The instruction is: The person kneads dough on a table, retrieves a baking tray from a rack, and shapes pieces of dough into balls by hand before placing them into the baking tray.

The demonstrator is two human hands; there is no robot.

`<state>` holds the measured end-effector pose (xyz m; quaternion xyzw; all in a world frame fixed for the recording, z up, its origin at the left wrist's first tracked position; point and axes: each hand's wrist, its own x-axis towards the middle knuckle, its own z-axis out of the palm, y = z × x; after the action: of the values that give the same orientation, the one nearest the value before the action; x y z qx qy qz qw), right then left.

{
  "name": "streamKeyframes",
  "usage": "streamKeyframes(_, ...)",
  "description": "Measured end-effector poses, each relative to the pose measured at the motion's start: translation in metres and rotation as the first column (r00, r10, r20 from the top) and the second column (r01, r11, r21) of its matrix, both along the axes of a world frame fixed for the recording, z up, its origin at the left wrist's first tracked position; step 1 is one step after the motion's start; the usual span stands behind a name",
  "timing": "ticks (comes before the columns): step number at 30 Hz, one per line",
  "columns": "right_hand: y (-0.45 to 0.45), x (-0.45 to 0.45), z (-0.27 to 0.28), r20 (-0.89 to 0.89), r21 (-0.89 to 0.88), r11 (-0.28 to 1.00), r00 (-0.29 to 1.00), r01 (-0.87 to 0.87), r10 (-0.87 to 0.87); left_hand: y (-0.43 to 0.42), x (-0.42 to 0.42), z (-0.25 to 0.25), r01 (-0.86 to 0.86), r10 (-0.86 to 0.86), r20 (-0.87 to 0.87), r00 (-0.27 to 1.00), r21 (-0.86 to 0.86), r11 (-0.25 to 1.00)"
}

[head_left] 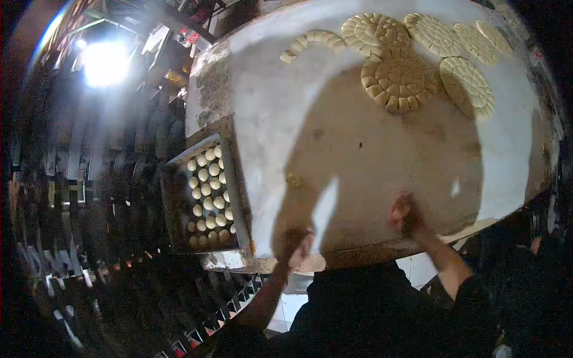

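My left hand (301, 249), somewhat blurred, is at the near edge of the pale table, fingers stretched forward and apart from any dough. Over the shadowed part of the tabletop is my right hand (403, 212), its fingers curled in; motion blur and shade hide whether anything is in it. A small piece of dough (293, 179) lies beyond my left hand. Farther off, flat dough pieces are laid in round patterns, one round (397, 83) in my shadow and another round (467, 86) to its right. A curved row of pieces (316, 39) lies at the far left.
Beside the table's left edge sits a tray (237, 197) with several round dough balls (206, 189). The table (262, 119) has a worn, curved near edge right against my body. A bright lamp (106, 61) shines at the upper left above dark, indistinct racks.
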<state>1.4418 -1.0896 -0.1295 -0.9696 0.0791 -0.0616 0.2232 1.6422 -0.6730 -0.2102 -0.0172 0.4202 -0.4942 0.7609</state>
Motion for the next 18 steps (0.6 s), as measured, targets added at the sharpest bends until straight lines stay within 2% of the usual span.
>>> streamKeyframes(1,-0.026,0.015,0.013,-0.011,-0.017,0.998,0.998,0.055,-0.055,0.006,0.033,-0.006,-0.059,0.058,0.019,0.998,0.029,0.998)
streamKeyframes(2,-0.039,0.039,0.014,0.064,-0.044,0.991,0.99,0.129,-0.127,-0.03,0.048,0.015,-0.007,-0.067,0.514,0.855,0.14,0.99)
streamKeyframes(3,-0.052,0.063,0.016,0.139,-0.062,0.977,0.971,0.206,-0.196,-0.065,0.063,0.034,-0.073,-0.546,0.803,0.24,0.576,0.814)
streamKeyframes(4,-0.044,0.092,0.02,0.295,-0.075,0.95,0.917,0.302,-0.268,-0.1,0.078,0.054,-0.381,-0.79,0.611,-0.05,0.72,0.58)
streamKeyframes(6,-0.008,0.116,0.018,0.225,-0.007,0.96,0.936,0.28,-0.271,-0.165,0.05,0.114,-0.511,-0.833,0.384,-0.398,0.661,0.549)
streamKeyframes(7,0.0,0.123,0.014,0.199,0.025,0.964,0.943,0.266,-0.266,-0.172,0.036,0.112,-0.497,-0.851,0.301,-0.43,0.707,0.502)
streamKeyframes(9,0.019,0.092,0.004,0.196,0.052,0.996,0.977,0.078,-0.087,-0.153,-0.007,0.089,-0.347,-0.878,0.263,-0.399,0.844,0.41)
streamKeyframes(11,0.006,0.057,0.0,0.141,0.045,0.998,0.989,-0.047,0.04,-0.109,-0.027,0.086,-0.266,-0.891,0.307,-0.335,0.876,0.402)
streamKeyframes(12,-0.013,0.038,0.001,0.075,0.035,0.996,0.994,-0.08,0.077,-0.092,-0.015,0.093,-0.35,-0.888,0.266,-0.375,0.847,0.401)
streamKeyframes(14,-0.047,0.044,0.002,0.157,-0.102,0.989,0.984,0.103,-0.087,-0.06,0.011,0.11,-0.517,-0.889,0.159,-0.429,0.764,0.386)
streamKeyframes(15,-0.06,0.057,0.004,0.178,-0.164,0.964,0.967,0.209,-0.18,-0.062,0.037,0.12,-0.862,-0.813,-0.32,-0.486,0.329,0.386)
streamKeyframes(16,-0.067,0.077,0.004,0.166,-0.243,0.911,0.94,0.333,-0.299,-0.066,0.055,0.101,-0.734,-0.9,0.065,-0.431,0.554,0.392)
streamKeyframes(17,-0.069,0.103,0.005,0.149,-0.188,0.887,0.905,0.423,-0.4,-0.07,0.073,0.082,-0.607,-0.884,0.431,-0.182,0.658,0.446)
streamKeyframes(18,-0.064,0.132,0.007,0.125,-0.137,0.85,0.861,0.508,-0.494,-0.094,0.081,0.076,-0.659,-0.899,0.389,-0.201,0.625,0.417)
